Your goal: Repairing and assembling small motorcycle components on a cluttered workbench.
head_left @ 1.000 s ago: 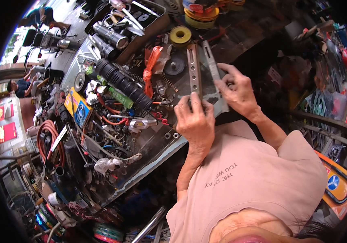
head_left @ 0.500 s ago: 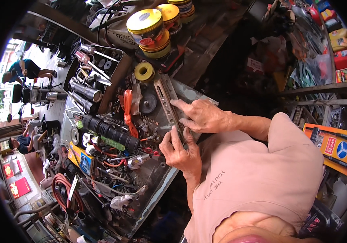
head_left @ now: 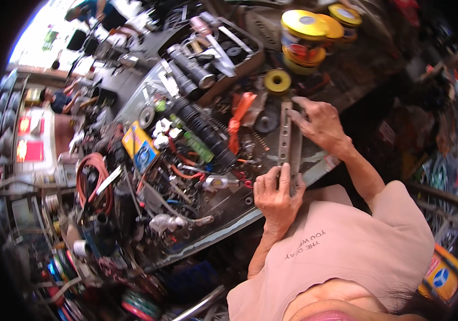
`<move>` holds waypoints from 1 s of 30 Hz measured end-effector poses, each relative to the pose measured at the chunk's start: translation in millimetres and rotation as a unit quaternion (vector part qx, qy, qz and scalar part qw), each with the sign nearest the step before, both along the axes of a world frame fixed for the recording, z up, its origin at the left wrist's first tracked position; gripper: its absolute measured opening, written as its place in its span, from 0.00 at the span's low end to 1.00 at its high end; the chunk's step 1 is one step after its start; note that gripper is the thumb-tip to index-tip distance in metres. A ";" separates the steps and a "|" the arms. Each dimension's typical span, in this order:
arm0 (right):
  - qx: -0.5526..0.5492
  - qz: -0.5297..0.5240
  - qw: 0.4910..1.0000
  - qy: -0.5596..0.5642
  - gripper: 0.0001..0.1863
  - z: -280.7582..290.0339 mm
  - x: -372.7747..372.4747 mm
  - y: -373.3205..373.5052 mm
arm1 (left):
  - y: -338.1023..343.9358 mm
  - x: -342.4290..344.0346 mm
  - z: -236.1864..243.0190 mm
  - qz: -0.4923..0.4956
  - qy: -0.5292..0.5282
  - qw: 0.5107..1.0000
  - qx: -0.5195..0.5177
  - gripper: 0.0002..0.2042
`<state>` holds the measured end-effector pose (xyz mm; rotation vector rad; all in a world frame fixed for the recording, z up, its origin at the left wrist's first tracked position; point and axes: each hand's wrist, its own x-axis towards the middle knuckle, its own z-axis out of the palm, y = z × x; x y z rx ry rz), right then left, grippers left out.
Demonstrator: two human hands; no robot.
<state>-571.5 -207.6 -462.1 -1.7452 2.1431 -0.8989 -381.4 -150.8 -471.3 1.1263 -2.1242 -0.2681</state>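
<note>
A: Where's the bar?
B: Holed metal bar (head_left: 285, 134) lies on the table (head_left: 223, 234) by its right corner, near end close to the near edge, far end near the yellow spool (head_left: 269, 82).
A: Change since a second ago?
B: Grey strip (head_left: 296, 151) was apart from it, clear gap between. Now it's right alongside; can't tell if they touch. Half a second ago they were already close.
A: Hands?
B: Left hand (head_left: 278, 191): fingertips on the bar's near end, thumb on the strip side. Same spot as before. Can't tell if it pinches. Right hand (head_left: 320, 124): fingers half spread, tips at the far end; half a second back they were midway. Grip: can't tell.
</note>
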 end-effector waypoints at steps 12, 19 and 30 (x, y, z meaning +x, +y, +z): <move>-0.242 -0.001 0.968 -0.072 0.11 -3.1 4.7 5.3 | 5.8 10.7 0.3 -0.010 -0.052 0.998 -0.013 0.29; -0.224 0.149 0.961 -0.064 0.10 -7.7 0.3 0.7 | 11.0 5.1 -5.8 0.082 -0.028 0.996 -0.034 0.20; -0.203 0.182 0.958 -0.092 0.11 -15.4 -5.5 5.2 | 13.5 -3.9 -8.1 0.133 -0.019 0.985 -0.108 0.18</move>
